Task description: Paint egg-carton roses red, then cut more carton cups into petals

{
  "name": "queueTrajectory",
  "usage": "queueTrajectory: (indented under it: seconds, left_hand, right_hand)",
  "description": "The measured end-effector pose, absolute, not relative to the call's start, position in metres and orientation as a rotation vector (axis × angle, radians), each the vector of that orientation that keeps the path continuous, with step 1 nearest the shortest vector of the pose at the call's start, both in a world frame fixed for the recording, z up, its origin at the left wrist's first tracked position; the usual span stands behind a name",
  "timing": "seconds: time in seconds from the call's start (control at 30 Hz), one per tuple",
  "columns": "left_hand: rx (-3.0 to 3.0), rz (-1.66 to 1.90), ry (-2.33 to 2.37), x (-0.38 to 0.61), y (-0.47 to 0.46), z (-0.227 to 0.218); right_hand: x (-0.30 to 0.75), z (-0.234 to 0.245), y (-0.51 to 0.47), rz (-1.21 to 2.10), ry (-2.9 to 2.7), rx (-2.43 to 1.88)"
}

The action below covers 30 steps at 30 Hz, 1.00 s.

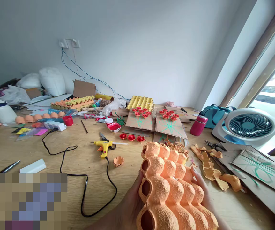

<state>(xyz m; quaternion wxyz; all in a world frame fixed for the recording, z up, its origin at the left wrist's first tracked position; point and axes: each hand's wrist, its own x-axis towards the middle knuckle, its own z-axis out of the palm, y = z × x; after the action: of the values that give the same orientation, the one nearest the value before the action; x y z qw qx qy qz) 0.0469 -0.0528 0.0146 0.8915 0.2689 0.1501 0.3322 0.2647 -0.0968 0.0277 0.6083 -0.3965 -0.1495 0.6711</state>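
Note:
Both my hands hold an orange egg carton piece (pixel 173 188) bottom side up, low in the middle of the view. My left hand (pixel 128 204) grips its left edge, with the thumb on the carton's side. My right hand (pixel 203 191) grips the right edge, fingers lying along it. Just beyond the carton lie torn orange carton scraps (pixel 211 169) on the wooden table (pixel 85 156). A small orange paper rose (pixel 118 160) sits to the left of the carton.
A yellow glue gun (pixel 104 146) with a black cord lies ahead left. Three red paper roses (pixel 131 137), a bowl of red paint (pixel 114 127), cardboard sheets with red roses (pixel 156 123), a magenta bottle (pixel 198 125) and a white fan (pixel 249 126) stand farther back. Egg trays (pixel 141 102) line the wall.

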Motion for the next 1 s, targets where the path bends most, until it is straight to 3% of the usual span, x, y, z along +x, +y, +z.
queueTrajectory:
  seconds: [0.13,0.4,0.6,0.8,1.0]
  left_hand:
    - [0.497,0.573,0.259,0.036,-0.035,0.024]
    - [0.716,0.799,0.483,0.022,0.026,0.041]
    - [0.737,1.139,0.674,0.039,0.034,0.043]
    - [0.660,1.257,0.759,0.035,0.045,0.041]
    - [0.511,1.052,0.661,0.022,0.044,0.039]
  right_hand:
    - [0.268,0.036,-0.103,1.560,-0.329,-0.901]
    - [0.263,0.044,-0.111,1.685,-0.311,-0.856]
    - [0.261,0.049,-0.111,1.637,-0.253,-0.852]
    - [0.268,0.051,-0.110,1.589,-0.239,-0.887]
    - [0.278,0.048,-0.109,1.509,-0.235,-0.895]
